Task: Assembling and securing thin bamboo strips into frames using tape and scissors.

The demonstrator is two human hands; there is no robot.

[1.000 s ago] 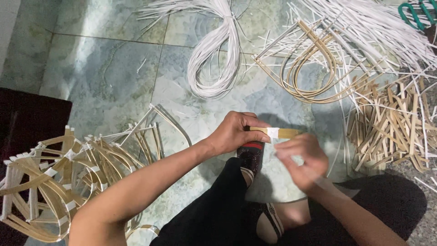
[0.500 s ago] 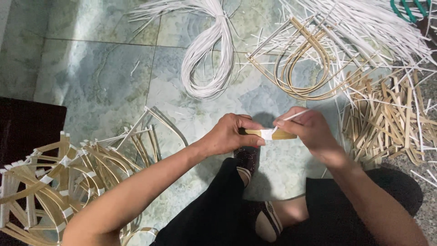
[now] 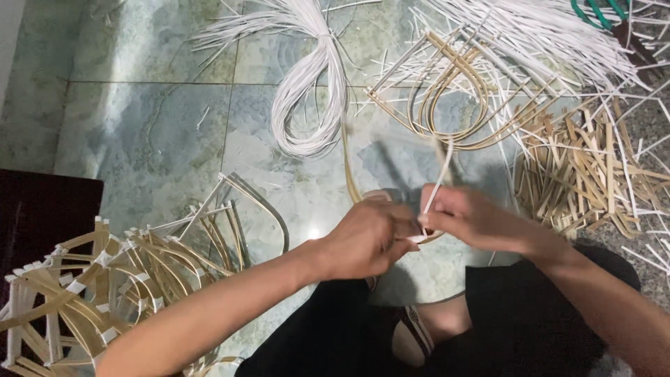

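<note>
My left hand point(image 3: 366, 237) grips the lower end of a bent bamboo strip point(image 3: 348, 164) that curves up and away over the floor. My right hand point(image 3: 469, 218) pinches a thin white plastic strip point(image 3: 438, 183) beside it, the strip's free end sticking upward. Both hands meet at the joint, above my knee in dark trousers. The wrapped spot itself is hidden between the fingers.
A pile of finished bamboo frames bound with white strips point(image 3: 118, 279) lies at the left. A looped bundle of white strips point(image 3: 307, 91) lies ahead, bent bamboo hoops point(image 3: 453, 98) and short bamboo slats point(image 3: 593, 167) at the right. Green-handled scissors point(image 3: 593, 10) top right.
The bamboo piece has been turned so that its long ends point up and away. My right hand has pulled the white strip upward. The view has shifted slightly.
</note>
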